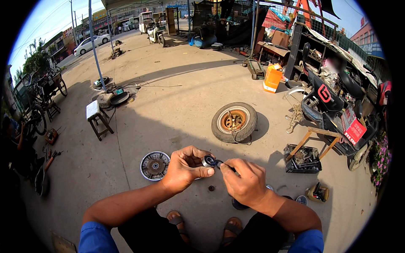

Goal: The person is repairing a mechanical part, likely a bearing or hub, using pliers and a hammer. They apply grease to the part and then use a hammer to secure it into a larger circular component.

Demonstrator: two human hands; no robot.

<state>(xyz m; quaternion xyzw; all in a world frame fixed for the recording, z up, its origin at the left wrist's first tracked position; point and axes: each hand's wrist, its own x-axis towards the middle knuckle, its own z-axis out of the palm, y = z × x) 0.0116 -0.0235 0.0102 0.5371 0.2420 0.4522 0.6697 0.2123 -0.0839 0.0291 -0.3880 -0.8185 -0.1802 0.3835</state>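
left hand (185,168): thumb and fingers pinched around a small metal ring bearing (208,161)
bearing: at the centre of the frame, raised above the ground, its open face turned toward the right
right hand (244,179): thumb and forefinger pinching a small dark piece (219,163) at the bearing's right edge; too small to name
hub cover (155,166): round, silver, flat on the ground, left of centre
tyred wheel (234,120): lying on its side, above and right of centre, hub rusty orange
tool crate (303,160): black, filled, right of centre

Hands (182,169) at metal ring (206,161), tyred wheel (234,121) beyond
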